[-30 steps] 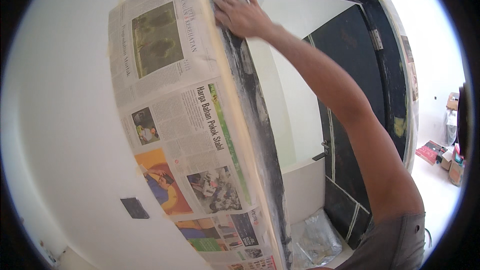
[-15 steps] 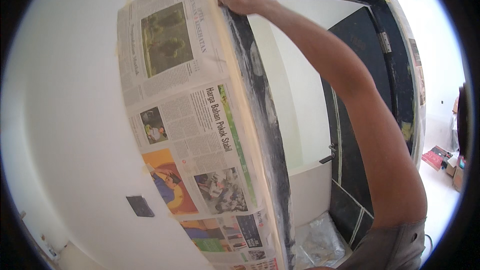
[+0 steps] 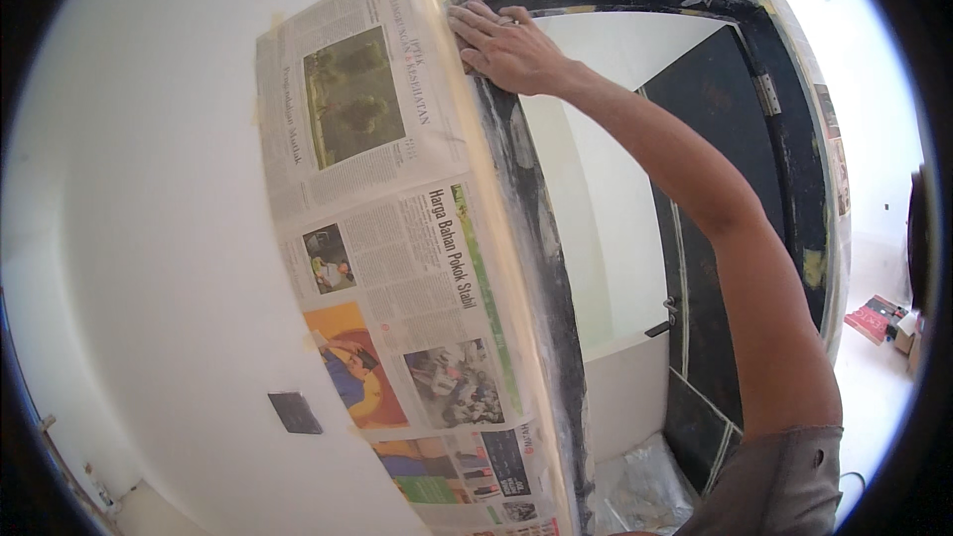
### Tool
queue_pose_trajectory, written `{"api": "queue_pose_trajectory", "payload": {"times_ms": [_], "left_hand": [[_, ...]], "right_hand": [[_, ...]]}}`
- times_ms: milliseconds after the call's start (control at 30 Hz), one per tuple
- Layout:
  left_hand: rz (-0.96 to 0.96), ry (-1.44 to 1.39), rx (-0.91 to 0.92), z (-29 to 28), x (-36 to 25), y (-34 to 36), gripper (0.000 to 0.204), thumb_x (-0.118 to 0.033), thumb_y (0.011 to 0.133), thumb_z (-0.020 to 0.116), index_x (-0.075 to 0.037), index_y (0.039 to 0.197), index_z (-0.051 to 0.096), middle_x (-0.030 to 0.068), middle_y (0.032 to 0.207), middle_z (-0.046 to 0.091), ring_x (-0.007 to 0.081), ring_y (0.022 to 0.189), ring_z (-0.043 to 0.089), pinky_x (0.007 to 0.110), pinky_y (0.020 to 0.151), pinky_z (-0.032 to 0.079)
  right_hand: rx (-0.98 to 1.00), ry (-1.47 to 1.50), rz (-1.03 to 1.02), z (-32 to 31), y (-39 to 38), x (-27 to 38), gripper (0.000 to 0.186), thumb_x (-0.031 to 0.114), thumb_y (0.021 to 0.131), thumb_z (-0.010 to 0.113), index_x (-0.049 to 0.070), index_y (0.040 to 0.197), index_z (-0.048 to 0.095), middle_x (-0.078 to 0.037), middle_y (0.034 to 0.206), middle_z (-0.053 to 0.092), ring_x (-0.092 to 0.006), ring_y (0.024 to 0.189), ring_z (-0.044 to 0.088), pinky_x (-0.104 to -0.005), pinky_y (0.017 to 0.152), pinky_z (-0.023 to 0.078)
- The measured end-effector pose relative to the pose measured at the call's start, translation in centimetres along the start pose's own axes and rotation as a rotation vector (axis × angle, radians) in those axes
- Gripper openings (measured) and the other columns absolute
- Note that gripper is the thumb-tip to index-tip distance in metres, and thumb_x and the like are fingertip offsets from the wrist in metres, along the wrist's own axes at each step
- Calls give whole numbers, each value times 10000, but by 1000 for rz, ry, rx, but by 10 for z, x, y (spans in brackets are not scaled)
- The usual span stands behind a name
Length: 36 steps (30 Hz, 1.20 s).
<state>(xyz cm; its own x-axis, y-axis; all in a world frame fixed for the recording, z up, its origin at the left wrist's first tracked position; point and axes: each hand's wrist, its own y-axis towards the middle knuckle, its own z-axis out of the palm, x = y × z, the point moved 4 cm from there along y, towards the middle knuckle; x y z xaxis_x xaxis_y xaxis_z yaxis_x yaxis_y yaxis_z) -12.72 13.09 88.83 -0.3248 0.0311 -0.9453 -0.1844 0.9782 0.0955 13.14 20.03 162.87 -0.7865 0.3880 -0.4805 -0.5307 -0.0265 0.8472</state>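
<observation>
My right hand (image 3: 504,48) lies flat against the upper left corner of a black door frame (image 3: 516,139). Its fingers are stretched out and pale with dust. Whether a thin sheet lies under the palm is hidden. Whitish filler or dust streaks the frame beside and below the hand. Cream masking tape (image 3: 484,164) runs down the frame's left edge and holds newspaper sheets (image 3: 397,228) over the white wall. My right arm reaches up across the doorway from the lower right. My left hand is out of the picture.
A dark door (image 3: 710,139) stands ajar inside the frame, with a metal hinge (image 3: 767,94) and a handle (image 3: 667,316). Clear plastic sheeting (image 3: 645,481) covers the floor inside. A black switch plate (image 3: 295,413) sits on the left wall. Boxes (image 3: 905,333) lie at the far right.
My right hand has slid a little down the frame from the top corner, showing the pale patch above it. The whole view has shifted slightly.
</observation>
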Motion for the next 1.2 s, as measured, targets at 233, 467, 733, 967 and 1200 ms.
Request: {"api": "queue_pose_trajectory", "payload": {"times_ms": [233,467,733,967,1200], "left_hand": [[15,17,48,9,-4,7,604,-348,965,455,88,1380,409,305,1310,517,418,1173,538,444,982,429],[-8,30,48,4,5,3,603,-348,964,457,91,1376,414,303,1307,522,419,1176,536,444,988,425],[-69,67,45,-5,22,-14,602,-347,964,460,93,1371,418,301,1304,526,421,1180,533,445,995,420],[-134,193,94,2,85,-54,601,-347,963,462,96,1367,423,299,1301,530,423,1183,531,446,1001,416],[-149,267,136,22,118,-107,581,-334,961,467,94,1353,442,297,1330,507,427,1218,503,448,1033,387]], "right_hand": [[77,-136,112,2,67,-38,360,362,992,417,252,1313,536,-44,1506,354,-217,1414,293,-566,1069,318],[6,-133,200,12,58,-61,521,440,992,349,158,1424,421,-29,1536,324,-246,1418,286,-573,1104,278],[186,250,8,-59,-147,80,593,412,996,370,109,1499,282,-87,1587,188,-244,1483,91,-495,1153,192],[659,378,-127,-138,-396,189,657,435,945,485,194,1517,271,-30,1598,190,-197,1485,116,-546,1127,125],[259,334,116,-70,-223,95,470,343,962,468,153,1391,452,-53,1516,355,-215,1432,277,-573,1077,224]]}}
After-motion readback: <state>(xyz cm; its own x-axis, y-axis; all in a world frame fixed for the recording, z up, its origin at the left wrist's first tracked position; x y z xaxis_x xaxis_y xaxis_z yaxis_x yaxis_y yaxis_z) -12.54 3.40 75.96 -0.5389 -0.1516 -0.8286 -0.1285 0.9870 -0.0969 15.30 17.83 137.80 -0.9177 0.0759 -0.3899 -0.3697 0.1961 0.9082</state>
